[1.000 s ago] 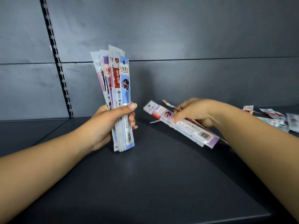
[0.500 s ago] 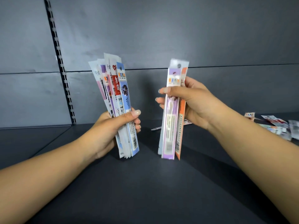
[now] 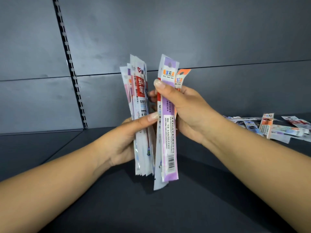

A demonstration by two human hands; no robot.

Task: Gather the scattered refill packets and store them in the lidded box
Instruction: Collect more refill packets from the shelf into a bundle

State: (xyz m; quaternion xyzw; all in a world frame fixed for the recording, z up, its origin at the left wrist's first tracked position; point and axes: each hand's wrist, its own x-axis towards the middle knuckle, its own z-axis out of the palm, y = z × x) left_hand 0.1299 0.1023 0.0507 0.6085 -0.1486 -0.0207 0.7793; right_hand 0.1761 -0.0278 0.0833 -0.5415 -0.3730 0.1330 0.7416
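a: where are the hands?
b: left hand (image 3: 124, 140) grips the main stack (image 3: 140, 115); right hand (image 3: 188, 115) pinches two packets (image 3: 168, 132) just beside it.
a: next?
b: probably merge them, then the loose packets (image 3: 277, 128) on the shelf (image 3: 185, 207) far right. no box in sight.

a fanned stack of long refill packets (image 3: 139, 105) stands upright beside a purple packet (image 3: 168, 125) and an orange one (image 3: 180, 78); more loose packets (image 3: 276, 127) lie scattered at the right.
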